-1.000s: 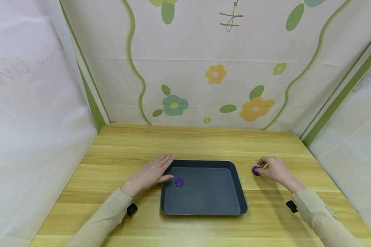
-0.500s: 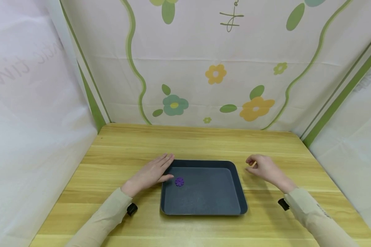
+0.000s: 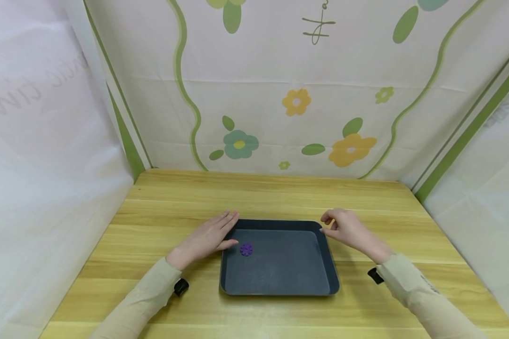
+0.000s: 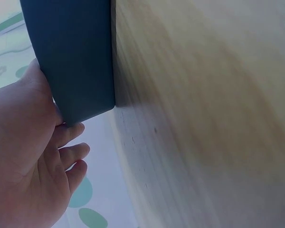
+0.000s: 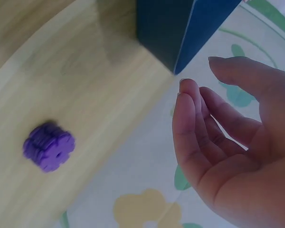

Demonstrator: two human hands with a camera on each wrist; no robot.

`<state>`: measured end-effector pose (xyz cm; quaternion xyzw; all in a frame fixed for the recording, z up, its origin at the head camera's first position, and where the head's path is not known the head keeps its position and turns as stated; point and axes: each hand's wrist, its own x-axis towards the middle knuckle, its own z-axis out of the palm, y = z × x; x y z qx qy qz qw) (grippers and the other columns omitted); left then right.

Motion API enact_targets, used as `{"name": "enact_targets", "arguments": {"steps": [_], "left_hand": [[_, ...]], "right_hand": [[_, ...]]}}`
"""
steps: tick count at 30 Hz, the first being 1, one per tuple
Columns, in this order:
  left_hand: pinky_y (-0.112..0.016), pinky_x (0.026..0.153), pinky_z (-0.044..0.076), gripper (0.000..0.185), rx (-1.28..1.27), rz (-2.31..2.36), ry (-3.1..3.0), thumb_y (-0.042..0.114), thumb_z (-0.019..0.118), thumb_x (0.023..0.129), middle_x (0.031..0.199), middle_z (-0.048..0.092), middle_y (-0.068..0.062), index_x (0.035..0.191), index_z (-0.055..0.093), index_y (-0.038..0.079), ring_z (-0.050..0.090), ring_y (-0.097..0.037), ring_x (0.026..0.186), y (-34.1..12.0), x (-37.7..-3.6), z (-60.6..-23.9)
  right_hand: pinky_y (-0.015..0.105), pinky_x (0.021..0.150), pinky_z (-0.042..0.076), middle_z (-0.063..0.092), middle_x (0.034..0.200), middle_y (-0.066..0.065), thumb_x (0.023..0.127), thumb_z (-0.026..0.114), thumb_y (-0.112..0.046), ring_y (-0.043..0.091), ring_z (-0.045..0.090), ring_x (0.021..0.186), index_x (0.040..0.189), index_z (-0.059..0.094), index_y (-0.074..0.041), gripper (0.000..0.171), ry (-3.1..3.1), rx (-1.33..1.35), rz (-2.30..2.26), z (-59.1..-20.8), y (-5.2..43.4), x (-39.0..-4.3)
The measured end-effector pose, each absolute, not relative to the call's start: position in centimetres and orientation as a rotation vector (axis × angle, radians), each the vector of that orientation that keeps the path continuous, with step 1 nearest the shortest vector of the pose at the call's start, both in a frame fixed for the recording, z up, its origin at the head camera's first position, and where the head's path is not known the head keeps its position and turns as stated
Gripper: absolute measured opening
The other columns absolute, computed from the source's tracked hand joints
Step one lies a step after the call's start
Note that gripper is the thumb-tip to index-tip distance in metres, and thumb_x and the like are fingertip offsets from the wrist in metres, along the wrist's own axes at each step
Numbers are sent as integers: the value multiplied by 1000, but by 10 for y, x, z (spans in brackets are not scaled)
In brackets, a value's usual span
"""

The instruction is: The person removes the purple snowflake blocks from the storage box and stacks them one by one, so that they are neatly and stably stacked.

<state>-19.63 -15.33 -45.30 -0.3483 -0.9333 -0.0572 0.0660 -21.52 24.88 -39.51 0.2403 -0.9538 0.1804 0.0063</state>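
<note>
A dark blue tray (image 3: 288, 268) lies mid-table with one purple flower-shaped disc (image 3: 246, 249) in its left part. My left hand (image 3: 208, 238) lies flat, fingers straight, against the tray's far left corner; the left wrist view shows the left hand (image 4: 28, 161) beside the tray (image 4: 76, 57). My right hand (image 3: 343, 228) hovers at the tray's far right corner, fingers loosely curled and empty. The right wrist view shows a small purple stack of discs (image 5: 48, 147) lying on the wood, apart from the right hand (image 5: 228, 142) and the tray (image 5: 175, 28). The head view hides that stack.
The wooden table (image 3: 263, 193) is walled by flower-printed sheets (image 3: 297, 103) at the back and pale sheets on both sides. Black wrist straps (image 3: 181, 286) sit at both cuffs.
My right hand has left the purple stack on the table and moved left to the tray's far right corner. The left hand and the disc in the tray have not moved.
</note>
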Motion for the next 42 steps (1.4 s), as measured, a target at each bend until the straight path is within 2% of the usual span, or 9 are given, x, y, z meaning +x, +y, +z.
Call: {"name": "enact_targets", "arguments": {"steps": [8, 16, 25, 34, 42], "left_hand": [[-46, 118, 39, 73, -1046, -177, -2831, 49, 53, 99, 158, 39, -16, 153, 36, 1, 41, -33, 145, -154, -196, -453], [-46, 118, 39, 73, -1047, -199, -2827, 49, 52, 100, 159, 37, -14, 154, 34, 3, 39, -33, 146, -154, -198, -455], [-46, 117, 41, 74, -1060, -168, -2803, 49, 53, 99, 157, 40, -16, 153, 36, 2, 41, -33, 145, -153, -198, -453], [-47, 117, 40, 74, -1056, -183, -2826, 48, 54, 99, 158, 38, -16, 153, 35, 1, 39, -34, 146, -152, -197, -452], [-47, 118, 38, 74, -1050, -187, -2840, 48, 53, 99, 158, 38, -16, 153, 35, 1, 38, -34, 146, -152, -196, -451]], "right_hand": [[19, 59, 51, 71, 93, 10, 86, 76, -14, 3, 59, 68, 101, 71, -2, 20, -2995, 829, 531, -401, 227, -217], [19, 62, 53, 71, 93, 10, 86, 77, -14, 10, 63, 70, 102, 71, -2, 21, -2970, 975, 533, -408, 206, -219], [18, 61, 51, 71, 94, 10, 86, 77, -14, 4, 57, 68, 102, 71, -3, 21, -2991, 1088, 549, -410, 182, -219], [16, 58, 49, 71, 91, 9, 84, 79, -13, 9, 61, 66, 100, 71, -3, 21, -2927, 1248, 541, -415, 161, -219], [17, 61, 51, 70, 96, 10, 86, 77, -14, 14, 64, 72, 103, 70, -3, 22, -2969, 1334, 585, -414, 140, -215]]}}
